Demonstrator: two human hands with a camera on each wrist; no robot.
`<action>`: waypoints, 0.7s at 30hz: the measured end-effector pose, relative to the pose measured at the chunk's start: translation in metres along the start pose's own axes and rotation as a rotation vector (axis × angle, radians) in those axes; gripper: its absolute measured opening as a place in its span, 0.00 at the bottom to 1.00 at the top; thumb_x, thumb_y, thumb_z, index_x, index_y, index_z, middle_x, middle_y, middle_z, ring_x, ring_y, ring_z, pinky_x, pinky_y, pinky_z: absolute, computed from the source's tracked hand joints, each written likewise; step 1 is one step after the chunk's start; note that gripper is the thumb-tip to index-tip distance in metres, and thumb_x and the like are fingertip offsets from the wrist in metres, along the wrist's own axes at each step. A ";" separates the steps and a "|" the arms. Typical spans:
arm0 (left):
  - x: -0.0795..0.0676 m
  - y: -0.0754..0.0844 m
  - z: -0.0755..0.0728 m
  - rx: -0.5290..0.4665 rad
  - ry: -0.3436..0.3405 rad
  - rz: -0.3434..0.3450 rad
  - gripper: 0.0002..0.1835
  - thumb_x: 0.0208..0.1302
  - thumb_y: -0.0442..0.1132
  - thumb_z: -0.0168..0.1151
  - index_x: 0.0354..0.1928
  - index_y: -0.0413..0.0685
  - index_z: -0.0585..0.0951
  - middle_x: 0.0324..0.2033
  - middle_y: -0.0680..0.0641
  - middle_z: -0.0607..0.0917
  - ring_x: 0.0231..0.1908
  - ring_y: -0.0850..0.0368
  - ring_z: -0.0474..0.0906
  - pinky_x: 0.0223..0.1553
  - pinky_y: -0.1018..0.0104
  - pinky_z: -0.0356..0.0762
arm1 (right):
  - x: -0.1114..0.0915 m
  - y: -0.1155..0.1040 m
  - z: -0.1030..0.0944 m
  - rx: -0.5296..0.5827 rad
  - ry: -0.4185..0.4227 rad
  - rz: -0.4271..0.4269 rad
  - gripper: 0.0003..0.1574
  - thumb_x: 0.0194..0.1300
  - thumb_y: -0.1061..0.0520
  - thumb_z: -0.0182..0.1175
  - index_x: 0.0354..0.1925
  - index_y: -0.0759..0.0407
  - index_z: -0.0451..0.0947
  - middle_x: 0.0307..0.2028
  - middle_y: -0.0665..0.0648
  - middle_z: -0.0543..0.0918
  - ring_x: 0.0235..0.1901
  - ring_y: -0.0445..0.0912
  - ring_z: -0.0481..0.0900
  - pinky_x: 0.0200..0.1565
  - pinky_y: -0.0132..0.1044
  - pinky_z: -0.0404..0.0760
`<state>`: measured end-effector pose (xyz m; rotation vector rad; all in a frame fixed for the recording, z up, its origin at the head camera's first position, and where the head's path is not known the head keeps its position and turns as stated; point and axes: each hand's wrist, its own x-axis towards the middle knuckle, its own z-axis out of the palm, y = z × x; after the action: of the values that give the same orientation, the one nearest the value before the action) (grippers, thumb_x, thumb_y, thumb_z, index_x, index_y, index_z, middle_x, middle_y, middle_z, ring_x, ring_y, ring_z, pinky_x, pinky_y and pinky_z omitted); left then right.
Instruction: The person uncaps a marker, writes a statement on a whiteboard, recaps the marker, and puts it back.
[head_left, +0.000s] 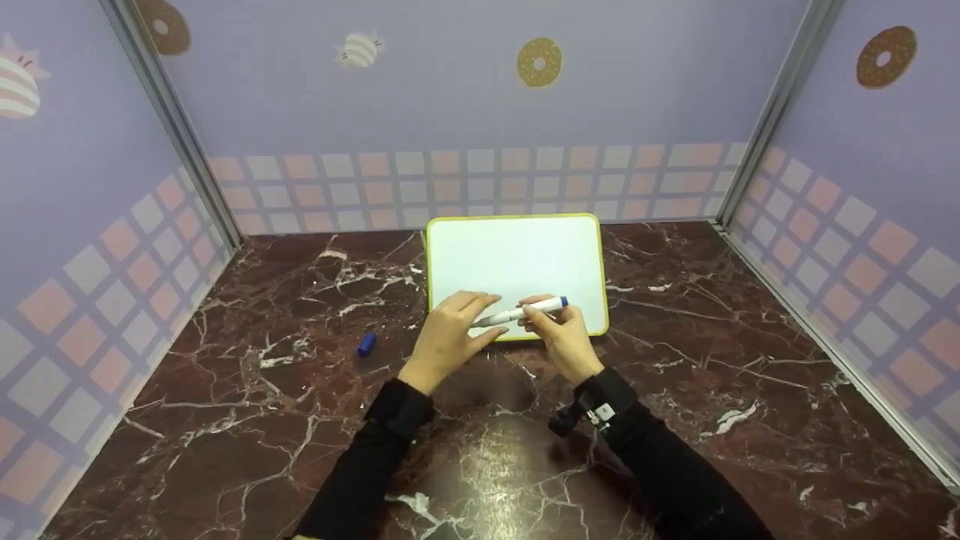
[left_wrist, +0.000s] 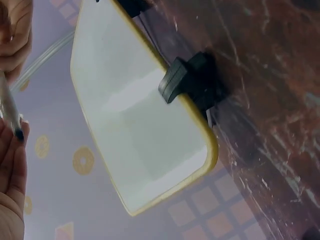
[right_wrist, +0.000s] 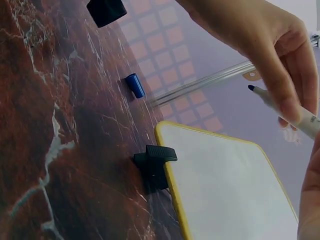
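Note:
My right hand (head_left: 570,345) pinches a white whiteboard marker (head_left: 510,315) with a blue rear end, its uncapped tip pointing left. The dark tip shows clearly in the right wrist view, on the same marker (right_wrist: 308,122). Around the tip end, my left hand (head_left: 448,330) has its thumb and fingers spread, with a gap showing on both sides of the barrel from above. Behind both hands stands a small whiteboard (head_left: 517,255) with a yellow frame, its face blank. The blue cap (head_left: 366,344) lies on the table, left of my left hand.
Black clip feet (left_wrist: 187,82) hold the whiteboard's lower edge. Dark red marbled table (head_left: 300,420) spreads around it. Purple walls (head_left: 450,97) with a checked border enclose the back and sides, and metal posts (head_left: 776,112) mark the corners.

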<state>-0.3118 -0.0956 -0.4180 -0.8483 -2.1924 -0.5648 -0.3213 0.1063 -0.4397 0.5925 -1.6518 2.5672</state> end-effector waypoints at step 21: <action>-0.023 -0.063 -0.015 -0.421 -0.410 -0.865 0.37 0.77 0.36 0.47 0.79 0.43 0.41 0.73 0.30 0.60 0.71 0.36 0.61 0.68 0.47 0.69 | 0.038 0.015 0.022 -0.380 -0.016 -0.385 0.09 0.67 0.69 0.60 0.43 0.77 0.81 0.44 0.78 0.82 0.36 0.46 0.87 0.45 0.33 0.88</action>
<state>-0.3378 -0.1575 -0.4339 -0.1528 -2.8417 -1.4018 -0.3535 0.0732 -0.4321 0.8034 -1.7594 1.9283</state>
